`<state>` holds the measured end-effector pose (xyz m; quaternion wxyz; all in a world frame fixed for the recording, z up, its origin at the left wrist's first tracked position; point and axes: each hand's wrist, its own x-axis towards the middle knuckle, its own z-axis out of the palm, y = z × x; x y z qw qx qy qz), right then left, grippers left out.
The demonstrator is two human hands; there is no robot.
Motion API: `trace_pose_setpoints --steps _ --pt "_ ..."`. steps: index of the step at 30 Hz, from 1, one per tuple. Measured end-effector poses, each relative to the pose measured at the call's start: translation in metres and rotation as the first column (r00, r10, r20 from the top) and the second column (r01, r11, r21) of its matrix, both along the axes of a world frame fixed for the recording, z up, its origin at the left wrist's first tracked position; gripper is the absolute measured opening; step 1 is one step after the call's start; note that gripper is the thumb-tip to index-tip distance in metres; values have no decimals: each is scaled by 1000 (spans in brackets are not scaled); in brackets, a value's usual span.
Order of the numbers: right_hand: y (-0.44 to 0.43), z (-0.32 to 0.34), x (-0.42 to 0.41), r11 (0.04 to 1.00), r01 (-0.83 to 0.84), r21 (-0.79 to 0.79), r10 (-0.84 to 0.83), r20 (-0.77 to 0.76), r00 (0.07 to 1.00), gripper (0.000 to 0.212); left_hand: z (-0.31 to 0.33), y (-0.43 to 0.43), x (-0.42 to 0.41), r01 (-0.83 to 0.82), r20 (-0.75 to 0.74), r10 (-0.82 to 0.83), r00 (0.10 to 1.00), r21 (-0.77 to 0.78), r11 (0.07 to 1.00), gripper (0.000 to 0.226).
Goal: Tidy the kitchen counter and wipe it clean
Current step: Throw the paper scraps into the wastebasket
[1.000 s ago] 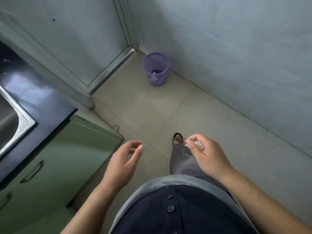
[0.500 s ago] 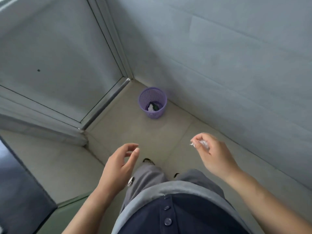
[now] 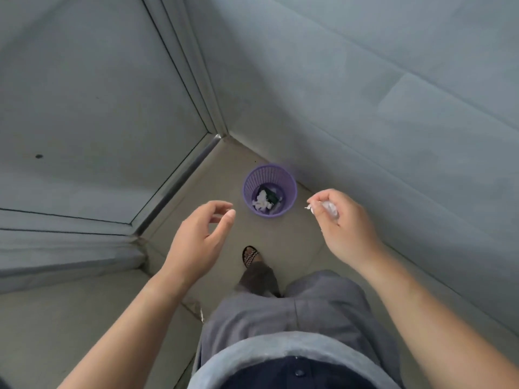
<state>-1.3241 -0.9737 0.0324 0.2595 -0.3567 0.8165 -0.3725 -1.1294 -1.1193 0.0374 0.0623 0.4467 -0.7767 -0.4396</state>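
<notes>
Right grip (image 3: 344,220) pinches a paper wad (image 3: 329,209); left grip (image 3: 202,234) relaxed, empty. Bring wad directly above bin (image 3: 252,178), in the floor corner, before releasing.

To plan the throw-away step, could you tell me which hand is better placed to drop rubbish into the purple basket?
Likely right: the right hand pinches the crumpled white scrap and hangs near the purple basket, just to its right in view. The left hand holds nothing, its fingers loosely curled.
</notes>
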Motion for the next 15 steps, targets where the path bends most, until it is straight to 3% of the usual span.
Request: trace_pose_setpoints --steps 8,15 --pt "-66 -82 -50 998 -24 59 24 13 1000 7 -100 -40 -24 -112 60 105 993 140 984 16" --pt "-132 -258 -84 977 -179 115 179 8 984 9 -281 -85 -64 -181 150 158 976 155 971 22"
